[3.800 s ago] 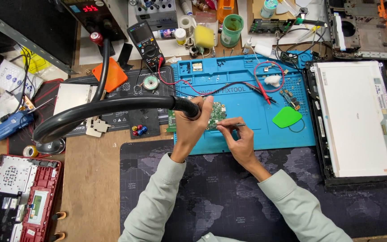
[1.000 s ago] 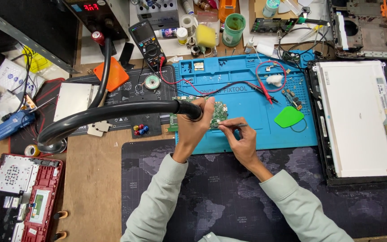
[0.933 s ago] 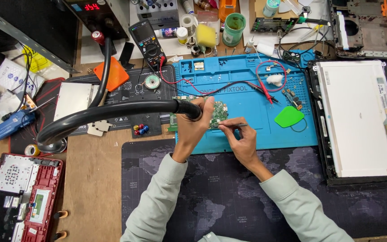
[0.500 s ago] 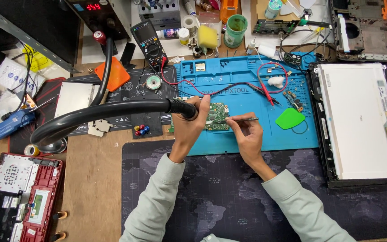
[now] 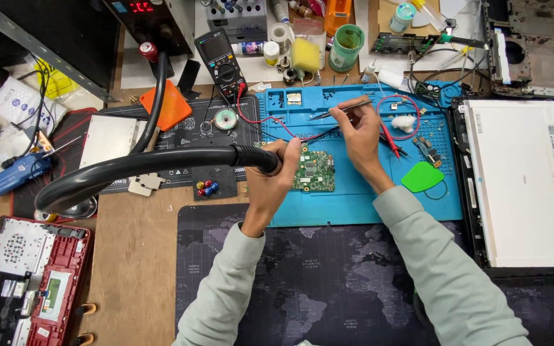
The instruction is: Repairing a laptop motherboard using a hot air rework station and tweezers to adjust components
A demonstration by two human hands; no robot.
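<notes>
My left hand [image 5: 276,172] grips the black handle of a hot-air tool [image 5: 251,157], whose thick black hose [image 5: 129,170] loops off to the left. Its tip points at a small green circuit board [image 5: 314,172] lying on the blue work mat [image 5: 354,192]. My right hand [image 5: 358,131] is raised past the board toward the mat's far side and pinches thin metal tweezers [image 5: 338,111], which point left. Both sleeves are pale grey-green.
A multimeter [image 5: 220,61] with red lead [image 5: 270,118], a solder reel [image 5: 226,118], a green pick [image 5: 422,177] and cotton [image 5: 406,122] lie about the mat. A laptop screen panel [image 5: 520,179] sits right, a red laptop shell [image 5: 30,282] lower left, and cups and bottles behind.
My right hand has lifted off the circuit board and moved away and to the right with the tweezers. The left hand keeps the hot-air handle at the board.
</notes>
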